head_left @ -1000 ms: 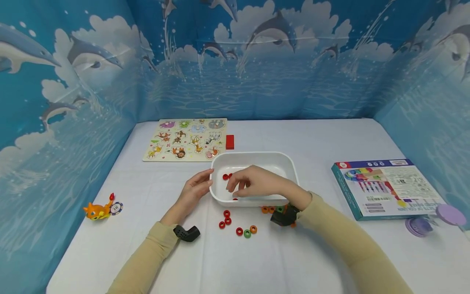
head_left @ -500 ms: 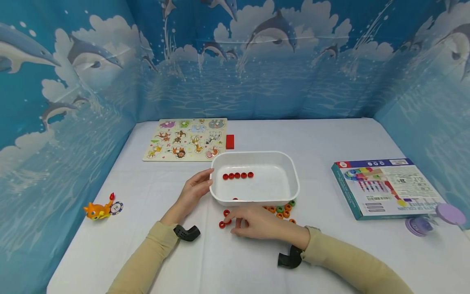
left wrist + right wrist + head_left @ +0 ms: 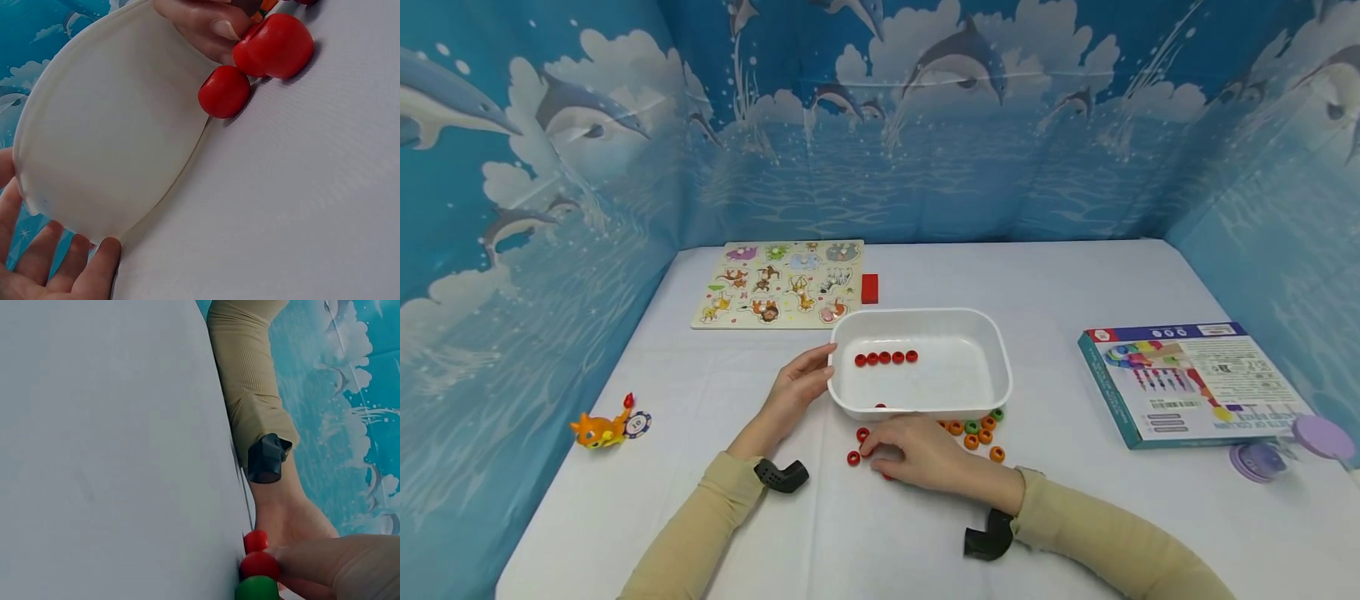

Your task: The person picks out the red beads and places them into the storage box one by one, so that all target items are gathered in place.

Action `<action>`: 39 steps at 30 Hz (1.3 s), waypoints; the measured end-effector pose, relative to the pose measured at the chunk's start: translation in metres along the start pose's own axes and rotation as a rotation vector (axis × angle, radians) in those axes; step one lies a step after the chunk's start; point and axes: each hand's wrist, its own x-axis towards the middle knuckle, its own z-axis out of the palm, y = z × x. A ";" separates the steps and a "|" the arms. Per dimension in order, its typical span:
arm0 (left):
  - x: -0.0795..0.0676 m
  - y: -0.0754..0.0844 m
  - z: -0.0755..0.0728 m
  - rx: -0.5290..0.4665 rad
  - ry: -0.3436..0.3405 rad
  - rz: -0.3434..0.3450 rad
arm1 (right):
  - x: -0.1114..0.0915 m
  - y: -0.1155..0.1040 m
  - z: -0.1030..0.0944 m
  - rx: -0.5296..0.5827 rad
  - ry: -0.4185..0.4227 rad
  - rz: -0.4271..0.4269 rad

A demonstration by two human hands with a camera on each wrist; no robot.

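Note:
My left hand (image 3: 793, 392) rests with its fingers along the left end of a white plastic tray (image 3: 958, 375); the left wrist view shows its fingertips against the tray's outer wall. Inside the tray lies a row of red beads (image 3: 885, 358), plus another red bead (image 3: 881, 406) by the front wall. My right hand (image 3: 925, 457) is down in front of the tray, thumb and index finger pinching a red bead (image 3: 245, 57) that is partly hidden. Two more red beads, one nearer the tray (image 3: 224, 92) and one to the left (image 3: 853, 458), lie beside the fingertips.
Orange beads (image 3: 997, 454) and green beads (image 3: 972, 427) lie at the tray's front right. Behind are an animal puzzle board (image 3: 782, 287) and a red block (image 3: 869, 289). A toy box (image 3: 1195, 383) and purple-lidded container (image 3: 1260, 462) stand right, an orange toy (image 3: 598, 431) left.
My right hand has come out of the tray to the red beads in front, uncovering the row inside, and has barely shifted since half a second ago. My left hand stays at the tray's end.

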 end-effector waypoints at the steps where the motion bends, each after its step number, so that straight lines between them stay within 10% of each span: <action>1: 0.000 0.000 0.000 -0.005 0.002 0.000 | 0.001 -0.001 0.001 0.001 0.006 0.005; 14: -0.002 0.006 0.002 -0.014 -0.013 -0.015 | 0.002 -0.009 0.001 0.017 0.002 0.040; 24: -0.009 0.018 0.008 0.020 -0.022 0.005 | 0.027 -0.019 -0.070 0.116 -0.128 -0.012; 31: -0.001 0.005 -0.001 0.002 -0.004 -0.024 | 0.075 0.011 -0.111 0.256 -0.217 0.002; 39: 0.000 0.003 0.001 0.000 -0.007 -0.018 | 0.116 0.059 -0.093 0.316 -0.348 0.113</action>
